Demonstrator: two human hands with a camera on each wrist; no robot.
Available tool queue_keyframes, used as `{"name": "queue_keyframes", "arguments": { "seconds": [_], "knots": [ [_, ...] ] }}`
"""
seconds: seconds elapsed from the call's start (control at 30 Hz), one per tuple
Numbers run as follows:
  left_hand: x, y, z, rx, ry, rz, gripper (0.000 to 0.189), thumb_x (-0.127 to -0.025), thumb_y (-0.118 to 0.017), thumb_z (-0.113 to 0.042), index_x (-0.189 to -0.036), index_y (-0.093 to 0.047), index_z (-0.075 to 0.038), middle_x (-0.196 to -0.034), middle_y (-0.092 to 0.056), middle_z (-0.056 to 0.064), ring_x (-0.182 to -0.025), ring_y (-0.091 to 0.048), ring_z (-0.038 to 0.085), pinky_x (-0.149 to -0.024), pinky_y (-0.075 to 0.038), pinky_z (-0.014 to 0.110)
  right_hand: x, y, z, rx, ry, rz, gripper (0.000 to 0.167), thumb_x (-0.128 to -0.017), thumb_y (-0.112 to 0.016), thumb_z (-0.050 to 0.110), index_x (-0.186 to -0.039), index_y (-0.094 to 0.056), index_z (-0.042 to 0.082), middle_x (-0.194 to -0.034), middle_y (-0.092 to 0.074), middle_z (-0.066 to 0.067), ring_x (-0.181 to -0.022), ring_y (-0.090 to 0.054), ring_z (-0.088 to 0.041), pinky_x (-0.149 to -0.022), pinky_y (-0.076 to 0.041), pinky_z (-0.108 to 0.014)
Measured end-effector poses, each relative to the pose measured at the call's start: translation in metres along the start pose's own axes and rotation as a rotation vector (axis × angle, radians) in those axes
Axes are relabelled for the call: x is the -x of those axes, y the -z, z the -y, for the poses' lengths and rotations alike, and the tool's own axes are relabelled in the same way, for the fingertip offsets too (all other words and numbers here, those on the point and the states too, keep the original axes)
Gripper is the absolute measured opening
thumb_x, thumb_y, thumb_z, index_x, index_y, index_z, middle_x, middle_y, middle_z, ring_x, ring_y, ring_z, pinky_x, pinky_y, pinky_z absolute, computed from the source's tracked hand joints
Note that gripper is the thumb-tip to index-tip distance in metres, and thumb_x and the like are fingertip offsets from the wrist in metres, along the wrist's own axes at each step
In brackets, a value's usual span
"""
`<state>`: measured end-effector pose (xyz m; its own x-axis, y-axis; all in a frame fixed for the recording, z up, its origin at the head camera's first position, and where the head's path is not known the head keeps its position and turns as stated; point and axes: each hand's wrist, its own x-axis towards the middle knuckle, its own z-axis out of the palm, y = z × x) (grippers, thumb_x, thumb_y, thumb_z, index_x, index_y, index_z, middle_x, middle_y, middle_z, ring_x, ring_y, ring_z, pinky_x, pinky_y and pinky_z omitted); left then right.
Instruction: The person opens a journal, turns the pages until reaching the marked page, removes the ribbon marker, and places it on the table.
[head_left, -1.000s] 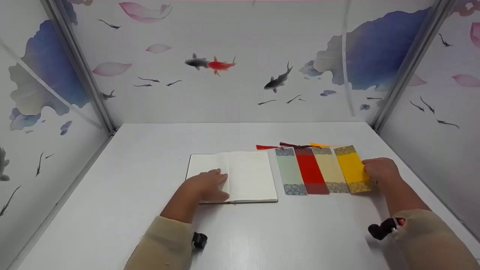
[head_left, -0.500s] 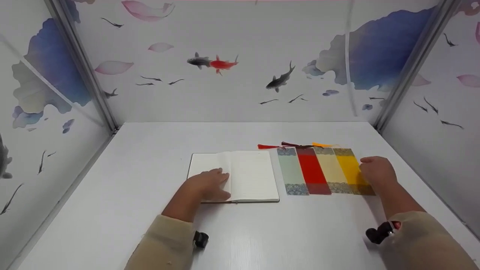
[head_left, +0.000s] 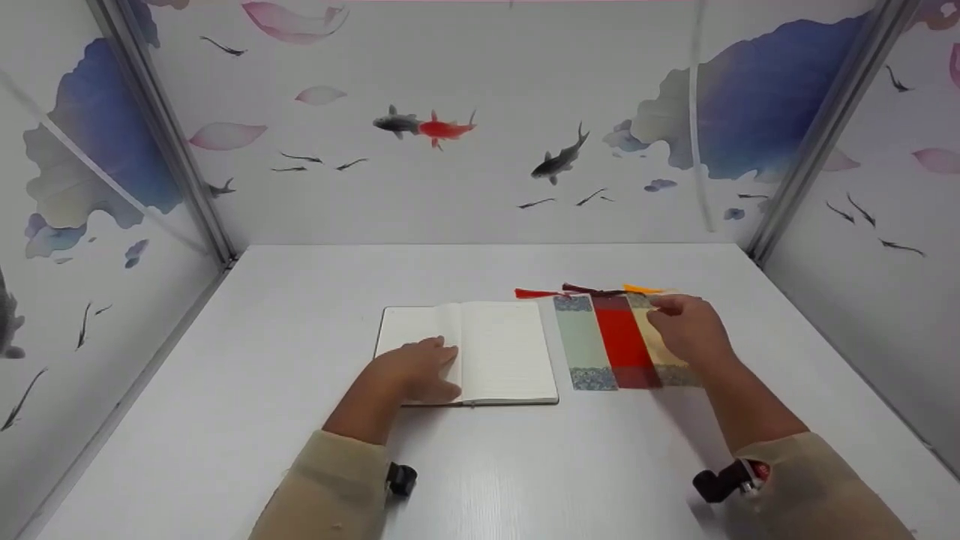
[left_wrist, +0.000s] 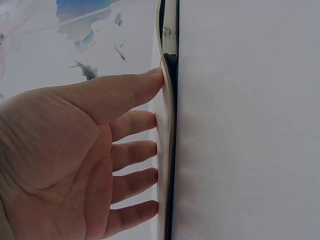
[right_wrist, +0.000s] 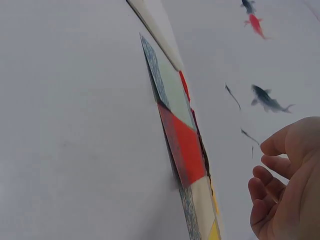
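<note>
An open notebook [head_left: 508, 352] with blank pages lies on the table, left of a row of bookmarks. My left hand [head_left: 416, 371] rests on its left page, fingers straight and spread; the left wrist view shows the fingertips [left_wrist: 150, 149] against the paper. In the row are a pale green bookmark [head_left: 585, 337], a red bookmark [head_left: 622, 337] and a cream bookmark [head_left: 655, 346]. My right hand [head_left: 694, 330] is over the cream one's right side, its fingers loosely curled and holding nothing in the right wrist view. A yellow bookmark [right_wrist: 215, 233] is hidden behind that hand in the head view.
Red [head_left: 536, 293], dark maroon [head_left: 581, 289] and yellow [head_left: 641, 289] tassels lie along the bookmarks' far ends. The white table [head_left: 315, 300] is enclosed by printed panels, with a back wall [head_left: 465, 202] and metal corner posts [head_left: 810, 135].
Earlier, my right hand straightened the tilted yellow bookmark against the row from its right edge. Since then it has moved left over the cream bookmark. My left hand stays on the notebook.
</note>
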<state>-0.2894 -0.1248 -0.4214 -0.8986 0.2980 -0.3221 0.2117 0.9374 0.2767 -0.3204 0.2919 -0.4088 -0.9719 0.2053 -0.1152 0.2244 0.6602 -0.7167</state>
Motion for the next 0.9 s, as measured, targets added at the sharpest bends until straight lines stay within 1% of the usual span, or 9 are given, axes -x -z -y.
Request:
{"name": "queue_keyframes", "arguments": {
  "seconds": [0.13,0.27,0.33,0.4,0.47,0.57,0.73,0.8,0.9],
  "knots": [
    [0.000,0.000,0.000,-0.003,-0.002,0.001,0.075,-0.100,-0.066,-0.043,-0.167,-0.040,-0.021,-0.179,-0.030,0.004,-0.166,-0.028,0.032,-0.134,-0.028,0.054,0.010,-0.011,0.016,0.012,0.010,-0.004,0.060,-0.107,-0.057,0.038,-0.162,-0.048,0.016,-0.164,-0.048,-0.019,-0.143,-0.046,-0.040,-0.113,-0.055,-0.052],
    [-0.001,0.000,0.001,-0.002,-0.002,0.000,0.075,-0.101,-0.066,-0.043,-0.167,-0.040,-0.021,-0.179,-0.030,0.004,-0.166,-0.028,0.032,-0.134,-0.028,0.054,0.015,-0.022,0.030,-0.022,-0.042,0.032,0.060,-0.105,-0.063,0.038,-0.161,-0.051,0.023,-0.165,-0.047,-0.015,-0.145,-0.044,-0.038,-0.118,-0.050,-0.057],
    [-0.001,-0.001,0.001,0.002,0.001,0.001,0.076,-0.100,-0.066,-0.044,-0.167,-0.040,-0.021,-0.179,-0.030,0.004,-0.167,-0.027,0.031,-0.134,-0.027,0.053,0.017,-0.027,0.036,-0.037,-0.051,0.054,0.058,-0.104,-0.065,0.036,-0.160,-0.052,0.024,-0.164,-0.047,-0.015,-0.144,-0.044,-0.037,-0.120,-0.048,-0.059],
    [-0.001,-0.001,0.000,0.009,0.000,-0.001,0.076,-0.100,-0.067,-0.044,-0.167,-0.040,-0.020,-0.178,-0.030,0.005,-0.167,-0.027,0.031,-0.134,-0.027,0.053,0.020,-0.033,0.042,-0.034,-0.043,0.064,0.056,-0.104,-0.065,0.035,-0.158,-0.054,0.024,-0.164,-0.048,-0.014,-0.143,-0.045,-0.037,-0.122,-0.046,-0.059],
    [-0.001,-0.001,0.001,0.012,0.000,-0.002,0.076,-0.100,-0.068,-0.044,-0.167,-0.040,-0.020,-0.178,-0.030,0.005,-0.167,-0.027,0.031,-0.134,-0.027,0.053,0.022,-0.040,0.048,-0.013,-0.006,0.066,0.054,-0.104,-0.066,0.036,-0.156,-0.056,0.023,-0.162,-0.050,-0.014,-0.141,-0.047,-0.037,-0.122,-0.046,-0.058],
    [0.000,0.000,0.001,0.010,-0.005,0.002,0.076,-0.101,-0.067,-0.044,-0.167,-0.040,-0.020,-0.179,-0.029,0.005,-0.167,-0.027,0.032,-0.134,-0.027,0.054,0.028,-0.051,0.058,0.026,0.062,0.070,0.050,-0.105,-0.066,0.039,-0.152,-0.060,0.024,-0.157,-0.056,-0.012,-0.135,-0.053,-0.035,-0.118,-0.051,-0.053],
    [0.001,0.000,0.000,0.000,-0.003,0.010,0.076,-0.102,-0.065,-0.045,-0.168,-0.037,-0.022,-0.179,-0.027,0.004,-0.167,-0.025,0.032,-0.135,-0.026,0.055,0.039,-0.070,0.073,0.053,0.173,0.091,0.046,-0.104,-0.067,0.041,-0.146,-0.066,0.025,-0.145,-0.066,-0.006,-0.127,-0.062,-0.029,-0.105,-0.060,-0.043],
    [0.000,0.000,0.000,-0.001,0.001,0.012,0.076,-0.102,-0.065,-0.045,-0.168,-0.037,-0.022,-0.179,-0.027,0.004,-0.167,-0.025,0.032,-0.135,-0.026,0.055,0.041,-0.076,0.077,0.044,0.189,0.103,0.046,-0.103,-0.069,0.041,-0.146,-0.067,0.024,-0.143,-0.067,-0.004,-0.126,-0.063,-0.028,-0.100,-0.062,-0.041],
    [0.000,0.000,0.000,0.003,0.008,0.014,0.076,-0.102,-0.066,-0.045,-0.168,-0.038,-0.023,-0.179,-0.027,0.004,-0.167,-0.025,0.033,-0.135,-0.025,0.056,0.043,-0.085,0.081,0.030,0.172,0.127,0.049,-0.100,-0.074,0.043,-0.146,-0.066,0.026,-0.146,-0.065,-0.003,-0.129,-0.063,-0.027,-0.098,-0.063,-0.040]
  ]
}}
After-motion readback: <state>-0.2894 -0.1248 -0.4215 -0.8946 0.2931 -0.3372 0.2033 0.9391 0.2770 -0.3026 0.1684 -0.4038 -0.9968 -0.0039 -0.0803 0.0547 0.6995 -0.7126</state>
